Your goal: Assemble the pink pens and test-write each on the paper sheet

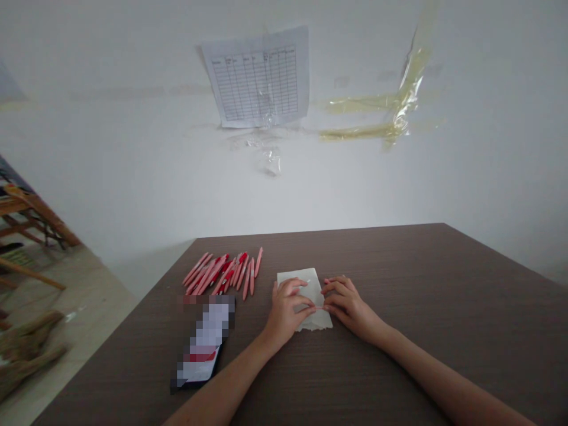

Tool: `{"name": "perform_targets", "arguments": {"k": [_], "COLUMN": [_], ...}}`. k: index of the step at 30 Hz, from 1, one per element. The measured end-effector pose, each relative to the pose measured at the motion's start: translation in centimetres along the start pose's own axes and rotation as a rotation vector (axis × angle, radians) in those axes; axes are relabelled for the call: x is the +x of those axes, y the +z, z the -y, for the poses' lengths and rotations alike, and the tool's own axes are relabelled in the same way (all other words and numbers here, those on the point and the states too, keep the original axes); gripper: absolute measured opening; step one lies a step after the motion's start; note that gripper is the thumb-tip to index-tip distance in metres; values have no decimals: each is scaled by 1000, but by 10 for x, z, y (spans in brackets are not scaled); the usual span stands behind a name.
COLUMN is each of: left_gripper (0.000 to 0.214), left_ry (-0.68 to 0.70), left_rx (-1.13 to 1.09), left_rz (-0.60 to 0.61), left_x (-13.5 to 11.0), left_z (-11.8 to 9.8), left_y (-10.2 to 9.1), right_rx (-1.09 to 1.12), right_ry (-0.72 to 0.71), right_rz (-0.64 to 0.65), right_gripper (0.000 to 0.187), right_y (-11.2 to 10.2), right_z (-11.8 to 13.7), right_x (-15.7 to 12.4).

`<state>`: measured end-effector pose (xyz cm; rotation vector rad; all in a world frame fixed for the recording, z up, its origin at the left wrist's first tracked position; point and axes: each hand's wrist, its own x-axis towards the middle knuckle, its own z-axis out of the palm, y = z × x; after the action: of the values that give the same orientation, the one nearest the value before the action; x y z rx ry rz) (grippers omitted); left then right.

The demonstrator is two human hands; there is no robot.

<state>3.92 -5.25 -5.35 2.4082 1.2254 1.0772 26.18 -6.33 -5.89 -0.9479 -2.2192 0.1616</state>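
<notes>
A pale sheet of paper (316, 284) with a ragged near edge lies on the brown table in front of me. My left hand (287, 309) rests over the left part of the paper, its thumb and forefinger closed at the tips. From the right, my right hand (348, 306) meets it at the paper's right edge, fingers bent and also pinched. A small thin pinkish piece (319, 307) spans the gap between the two pinches; its kind is too small to tell. Close to my left fingertips, a tiny white bit (308, 281) shows on the paper.
Several pink and red pens (222, 273) lie in a loose pile at the left of the table (399, 266). Nearer me is a phone (204, 343), its screen blurred out. The table's far edge meets a white wall carrying a taped printed chart (260, 80).
</notes>
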Motion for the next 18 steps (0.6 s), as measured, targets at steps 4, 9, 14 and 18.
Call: {"name": "perform_targets", "arguments": {"k": [4, 9, 14, 18], "left_gripper": [8, 7, 4, 6], "left_ry": [-16, -33, -54, -70], "left_rx": [3, -1, -13, -15], "left_rz": [-3, -5, -51, -118], "left_x": [0, 0, -1, -1], "left_z": [1, 3, 8, 10], "left_y": [1, 2, 1, 2], "right_rx": [3, 11, 4, -53], "right_ry": [-5, 0, 59, 95], "right_rz": [0, -3, 3, -33], "right_gripper": [11, 12, 20, 24], "right_y": [0, 2, -3, -11], "right_z": [-1, -2, -4, -14], "right_x": [-1, -1, -1, -3]}}
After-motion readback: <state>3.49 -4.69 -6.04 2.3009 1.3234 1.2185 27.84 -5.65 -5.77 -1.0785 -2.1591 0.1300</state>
